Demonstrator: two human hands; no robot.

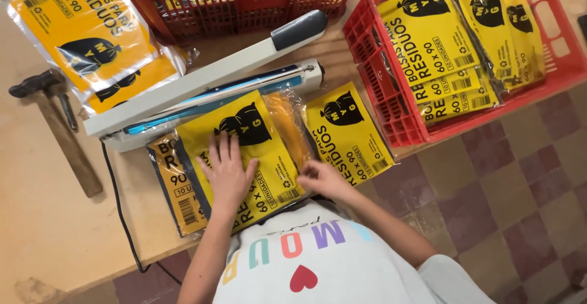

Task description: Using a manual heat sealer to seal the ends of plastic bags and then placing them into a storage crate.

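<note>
Left hand (pixel 227 169) flat, right hand (pixel 324 180) pinching yellow packet (pixel 257 151).

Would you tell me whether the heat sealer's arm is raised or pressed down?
Raised. The heat sealer's arm angles up from the hinge end, leaving a gap above the sealing bar, where the yellow packet under the left hand lies.

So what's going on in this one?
A person at a wooden table is handling yellow packets. The left hand lies flat on a yellow packet in front of an open white heat sealer, while the right hand grips that packet's edge. Another packet lies beside it. A red crate on the right holds more packets, a further stack lies at far left, and a hammer lies nearby.
</note>
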